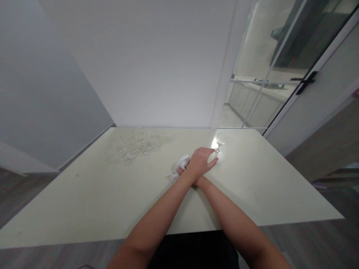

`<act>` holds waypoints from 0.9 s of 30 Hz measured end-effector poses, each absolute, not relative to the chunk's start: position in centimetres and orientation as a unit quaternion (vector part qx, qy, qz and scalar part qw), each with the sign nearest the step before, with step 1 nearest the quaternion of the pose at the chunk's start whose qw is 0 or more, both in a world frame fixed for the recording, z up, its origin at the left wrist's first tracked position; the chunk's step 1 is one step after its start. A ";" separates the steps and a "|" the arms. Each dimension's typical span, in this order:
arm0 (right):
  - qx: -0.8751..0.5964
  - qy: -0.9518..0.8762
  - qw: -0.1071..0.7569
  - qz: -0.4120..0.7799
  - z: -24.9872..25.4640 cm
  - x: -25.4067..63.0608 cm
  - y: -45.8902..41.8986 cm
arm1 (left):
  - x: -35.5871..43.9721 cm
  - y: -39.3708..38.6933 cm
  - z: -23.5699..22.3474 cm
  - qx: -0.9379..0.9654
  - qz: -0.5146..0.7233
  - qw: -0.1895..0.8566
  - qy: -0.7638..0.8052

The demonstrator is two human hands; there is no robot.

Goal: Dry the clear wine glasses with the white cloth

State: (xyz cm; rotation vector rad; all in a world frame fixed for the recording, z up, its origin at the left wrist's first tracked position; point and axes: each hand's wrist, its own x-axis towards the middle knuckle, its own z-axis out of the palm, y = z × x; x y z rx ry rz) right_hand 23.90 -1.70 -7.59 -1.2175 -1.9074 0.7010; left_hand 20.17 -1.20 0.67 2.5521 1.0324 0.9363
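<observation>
Stemmed glass (220, 143) is right of centre in the frame, on the white table (112, 205), looks upright, bowl toward the far edge. Left hand (199, 160) is right at it: thumb and index spread apart, gap between the tips, index tip at the lower part of the glass. Can't confirm contact; no closed pinch visible.

Right hand (181, 170) crosses under the left wrist, mid-frame, fingers closed on a bunched white cloth (183, 163). Most of that hand is hidden, so full grip can't be read.

Cluster of clear glasses (145, 145) left of centre near the far edge, well apart from both hands. White panel (157, 67) behind the table; black door handle (307, 82) upper right.
</observation>
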 end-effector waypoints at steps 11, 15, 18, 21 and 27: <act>-0.400 -0.667 0.487 0.398 -6.0 23.8 -2.8 | 3.5 4.6 3.9 0.651 0.355 -0.135 0.657; -0.415 -0.694 0.456 0.372 -6.1 23.8 -3.3 | 2.9 5.6 3.0 0.653 0.312 -0.140 0.676; -0.440 -0.686 0.451 0.364 -6.2 23.8 -3.3 | 2.8 5.8 3.0 0.648 0.320 -0.134 0.678; -0.446 -0.683 0.449 0.364 -6.2 23.7 -3.2 | 2.8 5.9 3.2 0.653 0.332 -0.129 0.669; -0.439 -0.622 0.510 0.401 -6.5 23.8 -2.3 | 3.6 5.3 4.0 0.714 0.318 -0.079 0.618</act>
